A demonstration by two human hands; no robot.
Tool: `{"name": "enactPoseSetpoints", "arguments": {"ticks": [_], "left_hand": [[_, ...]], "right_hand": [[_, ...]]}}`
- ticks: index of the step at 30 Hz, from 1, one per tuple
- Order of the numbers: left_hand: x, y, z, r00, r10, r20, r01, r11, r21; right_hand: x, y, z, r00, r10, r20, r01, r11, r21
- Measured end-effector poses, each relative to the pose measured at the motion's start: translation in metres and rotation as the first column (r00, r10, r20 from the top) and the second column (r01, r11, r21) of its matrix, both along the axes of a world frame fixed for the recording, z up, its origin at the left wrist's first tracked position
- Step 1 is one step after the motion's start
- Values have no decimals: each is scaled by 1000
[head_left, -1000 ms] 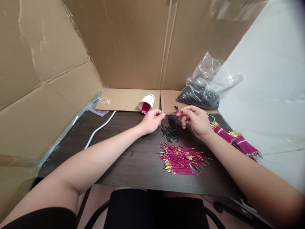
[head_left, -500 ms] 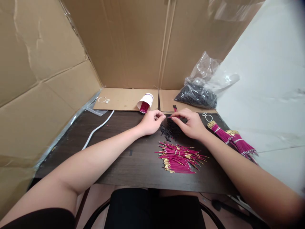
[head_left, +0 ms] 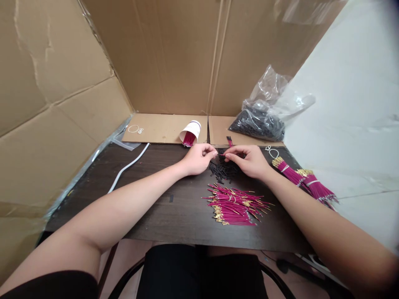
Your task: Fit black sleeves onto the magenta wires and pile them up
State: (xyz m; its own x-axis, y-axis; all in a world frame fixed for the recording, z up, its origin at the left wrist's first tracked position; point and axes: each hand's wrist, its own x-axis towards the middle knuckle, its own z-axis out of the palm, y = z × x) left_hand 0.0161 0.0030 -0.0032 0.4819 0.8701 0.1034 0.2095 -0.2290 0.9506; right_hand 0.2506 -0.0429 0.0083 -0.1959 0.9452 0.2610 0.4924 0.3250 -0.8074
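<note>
- Left hand (head_left: 198, 158) & right hand (head_left: 249, 160): fingertips pinched on one thin pink wire (head_left: 220, 154) held btwn them, above black sleeve bits (head_left: 225, 171).
- Right hand also grips several pink wires w/ black tips (head_left: 230, 141).
- Loose pink wires w/ gold ends (head_left: 235, 204) lie nearer on dark table (head_left: 156, 207); tipped cup (head_left: 190, 133) behind.

Right hand (head_left: 251, 161) lowered toward left hand (head_left: 198, 158); fingertips now nearly meeting over black pieces (head_left: 222, 171).
</note>
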Motion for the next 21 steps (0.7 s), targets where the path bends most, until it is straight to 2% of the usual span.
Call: {"name": "enactPoseSetpoints", "arguments": {"ticks": [6,12,21], "left_hand": [[-1,0,2,1000,-23,2,23,1000,-16],[-1,0,-4,1000,26,4,-26,999,32],[0,-1,-3,1000,24,-1,-24,1000,12]], "right_hand": [[0,-3,0,994,-54,93,45,995,90],[-3,-6,4,991,-6,137,-26,973,228],[-7,-7,3,987,-4,160,-35,970,240]]}}
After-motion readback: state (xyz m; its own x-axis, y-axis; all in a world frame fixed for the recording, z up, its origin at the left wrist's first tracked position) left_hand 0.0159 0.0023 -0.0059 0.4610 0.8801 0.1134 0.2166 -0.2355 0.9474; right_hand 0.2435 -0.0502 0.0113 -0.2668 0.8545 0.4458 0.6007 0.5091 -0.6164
